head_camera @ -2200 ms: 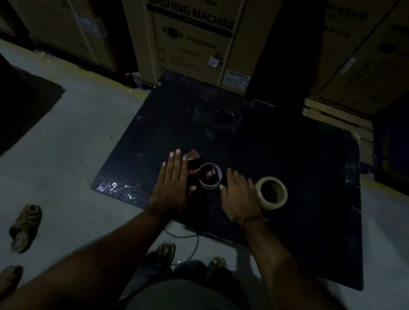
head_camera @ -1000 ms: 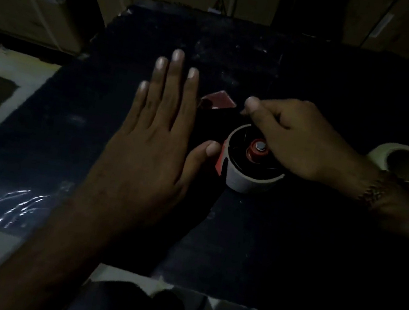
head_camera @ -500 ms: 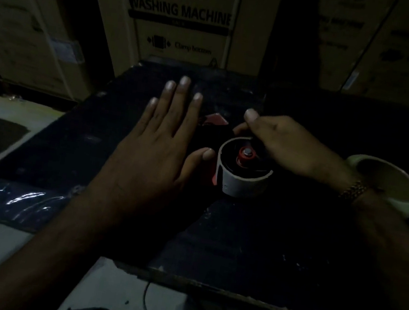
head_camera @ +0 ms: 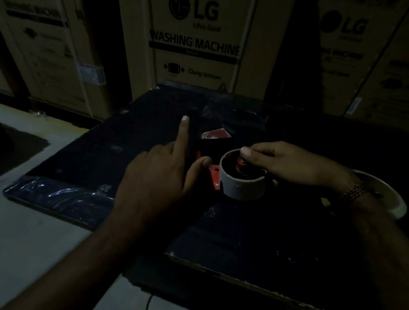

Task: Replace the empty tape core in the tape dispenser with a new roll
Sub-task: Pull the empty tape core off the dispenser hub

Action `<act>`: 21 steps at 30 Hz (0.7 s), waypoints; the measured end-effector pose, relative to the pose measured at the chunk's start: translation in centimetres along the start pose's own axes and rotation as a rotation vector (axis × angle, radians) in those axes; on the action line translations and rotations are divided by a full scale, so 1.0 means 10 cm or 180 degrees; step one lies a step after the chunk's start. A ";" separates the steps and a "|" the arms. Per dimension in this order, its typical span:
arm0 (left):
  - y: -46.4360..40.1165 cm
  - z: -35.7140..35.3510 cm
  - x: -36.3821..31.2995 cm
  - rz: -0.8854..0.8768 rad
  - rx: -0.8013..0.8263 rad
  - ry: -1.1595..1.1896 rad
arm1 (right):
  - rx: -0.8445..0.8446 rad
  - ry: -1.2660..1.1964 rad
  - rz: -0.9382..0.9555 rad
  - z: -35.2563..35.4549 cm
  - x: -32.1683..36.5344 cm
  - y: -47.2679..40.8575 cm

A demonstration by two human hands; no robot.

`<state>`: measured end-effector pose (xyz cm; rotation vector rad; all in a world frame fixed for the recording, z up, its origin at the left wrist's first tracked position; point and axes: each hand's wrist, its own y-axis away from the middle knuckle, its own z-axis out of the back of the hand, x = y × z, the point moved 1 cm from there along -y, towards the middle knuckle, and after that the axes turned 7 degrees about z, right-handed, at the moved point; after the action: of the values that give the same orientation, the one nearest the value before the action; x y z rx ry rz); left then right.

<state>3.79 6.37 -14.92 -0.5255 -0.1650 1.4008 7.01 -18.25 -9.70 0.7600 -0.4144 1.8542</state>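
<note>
1. I'm seeing the red tape dispenser (head_camera: 215, 175) lying on its side on the dark, black-wrapped flat board (head_camera: 251, 241), roughly mid-board, lighting very dim.
2. The pale cardboard empty tape core (head_camera: 242, 187) is sitting on the dispenser's spindle, open end facing up; the red hub with a metal centre (head_camera: 242, 163) is showing inside it.
3. My right hand (head_camera: 292, 165) is reaching in from the right, fingers curled over the core's far rim, thumb tip at the hub. It is gripping the core's far edge, as far as I can tell in this light.
4. My left hand (head_camera: 163, 175) is resting on the dispenser body left of the core, index finger pointing straight out toward the far side, thumb stretched toward the core. It is pressing, not gripping. The other fingers are hidden behind the hand.
5. The cream-coloured new tape roll (head_camera: 390, 198) is lying flat on the board at the right, just beyond my right wrist and partly hidden by it.
6. A small red flat piece (head_camera: 215, 134) is showing on the board just beyond the dispenser; I cannot tell whether it is part of it.
7. Brown LG washing machine cartons (head_camera: 197, 34) are standing along the far side.
</note>
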 end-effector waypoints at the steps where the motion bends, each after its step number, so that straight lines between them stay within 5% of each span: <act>1: 0.01 0.00 -0.01 0.0001 -0.0026 -0.0026 | 0.0001 -0.0014 -0.0015 0.00 -0.01 -0.01; 14: 0.12 -0.09 -0.25 -0.0724 -0.0756 0.0737 | 0.0237 -0.0397 -0.0083 0.07 -0.10 0.08; 18: 0.25 0.03 -0.37 -0.0030 -0.1173 0.0818 | 0.0163 -0.0634 -0.0079 0.09 -0.13 0.10; 21: 0.39 0.07 -0.50 0.0416 -0.0797 0.1059 | -0.0006 -0.0589 0.0100 0.07 -0.10 0.10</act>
<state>-0.88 2.01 -15.05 -0.9831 -0.0367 1.4054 6.58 -19.79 -9.80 0.9324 -0.5487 1.8185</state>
